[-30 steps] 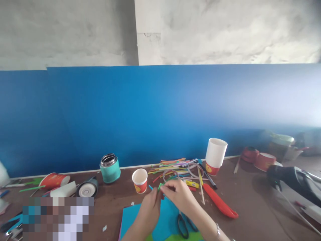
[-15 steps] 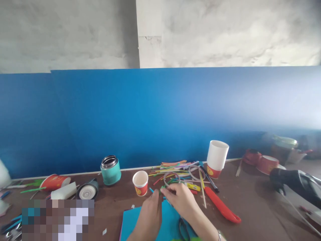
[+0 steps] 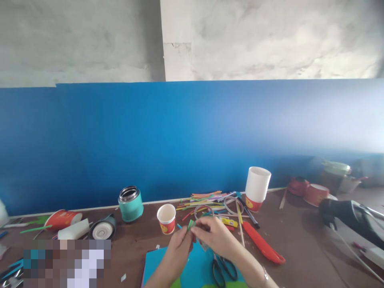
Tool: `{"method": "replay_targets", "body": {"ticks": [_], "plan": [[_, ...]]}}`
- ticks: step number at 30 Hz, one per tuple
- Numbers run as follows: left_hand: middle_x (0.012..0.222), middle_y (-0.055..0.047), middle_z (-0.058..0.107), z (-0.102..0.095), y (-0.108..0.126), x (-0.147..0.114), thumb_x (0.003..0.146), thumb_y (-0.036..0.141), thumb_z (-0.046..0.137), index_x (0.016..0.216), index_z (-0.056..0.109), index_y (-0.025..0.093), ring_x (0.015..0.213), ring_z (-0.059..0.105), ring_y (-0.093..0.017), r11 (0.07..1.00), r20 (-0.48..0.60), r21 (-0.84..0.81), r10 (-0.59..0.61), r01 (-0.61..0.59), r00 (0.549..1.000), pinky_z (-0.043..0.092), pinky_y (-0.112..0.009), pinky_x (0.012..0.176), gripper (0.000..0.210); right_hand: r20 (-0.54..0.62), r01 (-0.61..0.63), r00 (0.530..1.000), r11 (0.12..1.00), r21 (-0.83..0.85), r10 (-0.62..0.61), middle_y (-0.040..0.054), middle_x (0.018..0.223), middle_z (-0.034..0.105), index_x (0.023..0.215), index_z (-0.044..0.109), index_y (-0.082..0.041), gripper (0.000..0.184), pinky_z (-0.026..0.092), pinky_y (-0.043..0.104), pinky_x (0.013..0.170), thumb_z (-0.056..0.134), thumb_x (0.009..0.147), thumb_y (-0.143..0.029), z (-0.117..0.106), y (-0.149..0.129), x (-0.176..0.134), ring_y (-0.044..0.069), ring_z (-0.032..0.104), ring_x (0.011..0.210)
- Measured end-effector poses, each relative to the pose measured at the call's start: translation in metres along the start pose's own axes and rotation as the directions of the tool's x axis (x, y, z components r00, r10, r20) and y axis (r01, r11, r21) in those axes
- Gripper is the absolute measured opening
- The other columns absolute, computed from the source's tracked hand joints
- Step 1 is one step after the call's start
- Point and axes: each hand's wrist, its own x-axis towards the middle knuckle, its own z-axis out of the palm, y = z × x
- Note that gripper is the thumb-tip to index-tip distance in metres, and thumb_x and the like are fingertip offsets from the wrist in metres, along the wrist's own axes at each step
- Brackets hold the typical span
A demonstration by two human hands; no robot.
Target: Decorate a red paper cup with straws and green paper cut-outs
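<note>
My left hand point(image 3: 179, 249) and my right hand point(image 3: 213, 235) meet above blue paper point(image 3: 160, 260), fingers closed. A small green piece point(image 3: 190, 225) sticks up between their fingertips, pinched by both; its kind is too small to make out. Something pale and clear shows under my right fingers, mostly hidden. Dark-handled scissors point(image 3: 222, 270) lie on the blue paper beside my right forearm. Green paper point(image 3: 223, 285) shows at the bottom edge. Just beyond my hands are a small paper cup point(image 3: 167, 219) and a roll of clear tape point(image 3: 204, 212).
Coloured sticks point(image 3: 210, 200) lie heaped at the back, near a yellow cutter point(image 3: 230, 222). Stacked white cups point(image 3: 258, 188), a red-handled tool point(image 3: 263, 243) and a black hot-air tool point(image 3: 349, 218) stand or lie rightward. Leftward are a teal flask point(image 3: 131, 205) and its lid point(image 3: 103, 230).
My hands have turned upward and drawn together, so the green piece stands higher between the fingertips. More of the scissors and green paper shows. The view has shifted slightly.
</note>
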Motion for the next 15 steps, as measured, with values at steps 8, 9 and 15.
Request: {"method": "replay_targets", "body": {"ticks": [8, 9, 15], "plan": [[0.044, 0.01, 0.026, -0.003, 0.008, 0.0, 0.071, 0.067, 0.049, 0.065, 0.048, 0.018, 0.041, 0.023, -0.006, 0.993, 0.065, -0.069, -0.089, 0.093, 0.994, 0.015, -0.021, 0.04, 0.049, 0.073, 0.002, 0.997, 0.999, 0.043, -0.005, -0.0025, 0.053, 0.054, 0.068, 0.067, -0.015, 0.022, 0.031, 0.019, 0.047, 0.053, 0.077, -0.029, -0.01, -0.004, -0.005, 0.009, 0.044, 0.05], [0.044, 0.011, 0.026, -0.003, 0.009, 0.0, 0.072, 0.067, 0.048, 0.065, 0.046, 0.019, 0.04, 0.023, -0.006, 0.992, 0.052, -0.07, -0.098, 0.101, 0.994, 0.015, -0.021, 0.04, 0.049, 0.076, -0.004, 0.997, 0.999, 0.036, 0.002, -0.0027, 0.052, 0.052, 0.069, 0.068, -0.015, 0.022, 0.03, 0.019, 0.047, 0.053, 0.076, -0.029, -0.01, -0.005, -0.005, 0.009, 0.043, 0.05], [0.047, 0.012, 0.023, -0.006, 0.01, 0.002, 0.074, 0.065, 0.049, 0.063, 0.034, 0.022, 0.039, 0.023, -0.005, 0.997, 0.02, -0.025, -0.07, 0.07, 0.997, 0.017, -0.019, 0.04, 0.047, 0.09, 0.02, 0.996, 1.0, 0.02, -0.022, -0.0045, 0.055, 0.048, 0.07, 0.066, -0.015, 0.018, 0.029, 0.019, 0.048, 0.06, 0.073, -0.031, -0.012, 0.002, -0.004, 0.009, 0.039, 0.054]]}}
